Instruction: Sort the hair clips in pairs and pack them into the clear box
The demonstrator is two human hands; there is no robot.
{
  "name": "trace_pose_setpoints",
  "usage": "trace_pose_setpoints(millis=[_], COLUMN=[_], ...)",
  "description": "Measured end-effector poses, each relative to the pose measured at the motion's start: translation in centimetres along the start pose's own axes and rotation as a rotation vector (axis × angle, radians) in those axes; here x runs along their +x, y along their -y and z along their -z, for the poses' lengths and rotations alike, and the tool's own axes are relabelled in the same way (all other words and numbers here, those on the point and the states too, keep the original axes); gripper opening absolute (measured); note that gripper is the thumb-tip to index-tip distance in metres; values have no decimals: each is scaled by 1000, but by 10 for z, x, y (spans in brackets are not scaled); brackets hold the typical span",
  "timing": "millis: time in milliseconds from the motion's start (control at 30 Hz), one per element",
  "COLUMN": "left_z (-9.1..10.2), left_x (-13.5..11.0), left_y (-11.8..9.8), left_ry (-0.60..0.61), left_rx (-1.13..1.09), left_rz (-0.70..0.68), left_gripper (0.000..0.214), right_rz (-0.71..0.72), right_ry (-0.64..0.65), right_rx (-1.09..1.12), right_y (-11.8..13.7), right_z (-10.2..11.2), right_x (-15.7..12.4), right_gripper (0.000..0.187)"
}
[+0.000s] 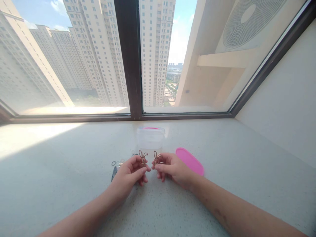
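Between the thumb and fingers of my left hand (pixel 130 174) is a copper-coloured, rabbit-shaped wire clip (pixel 143 159), its ears pointing up. My right hand (pixel 174 168) pinches a second, similar rabbit-shaped wire clip (pixel 156 159), also upright. The two clips are side by side, a small gap apart, above the pale countertop. Behind them stands a clear plastic box (pixel 151 140) with a bit of pink at its top edge. Beside my right wrist lies a pink oval lid (pixel 190 161), partly covered by that hand.
Left of my left hand lie a small ring (pixel 113 163) and some dark, slender pieces (pixel 114 173), partly hidden by the hand. A window with a dark frame (pixel 135 117) runs along the back of the pale speckled counter (pixel 61 191). A white wall (pixel 283 115) rises at the right.
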State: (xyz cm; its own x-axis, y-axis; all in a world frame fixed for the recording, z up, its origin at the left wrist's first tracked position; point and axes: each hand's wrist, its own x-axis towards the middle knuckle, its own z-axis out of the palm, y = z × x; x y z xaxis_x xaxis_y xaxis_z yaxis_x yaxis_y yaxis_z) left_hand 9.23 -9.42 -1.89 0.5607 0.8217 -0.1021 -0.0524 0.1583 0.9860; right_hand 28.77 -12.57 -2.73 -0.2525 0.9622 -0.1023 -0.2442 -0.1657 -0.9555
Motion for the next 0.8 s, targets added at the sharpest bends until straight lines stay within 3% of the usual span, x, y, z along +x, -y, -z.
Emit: trace_pose_setpoints(millis=[800], left_z=[-2], left_x=[0], left_y=[-3], left_ry=[3], left_rx=[7], left_rz=[14], left_gripper=[25], right_rz=[36], right_ry=[8], right_rx=[-72], right_y=[-2], right_z=[-2], right_x=[0], right_gripper=[26])
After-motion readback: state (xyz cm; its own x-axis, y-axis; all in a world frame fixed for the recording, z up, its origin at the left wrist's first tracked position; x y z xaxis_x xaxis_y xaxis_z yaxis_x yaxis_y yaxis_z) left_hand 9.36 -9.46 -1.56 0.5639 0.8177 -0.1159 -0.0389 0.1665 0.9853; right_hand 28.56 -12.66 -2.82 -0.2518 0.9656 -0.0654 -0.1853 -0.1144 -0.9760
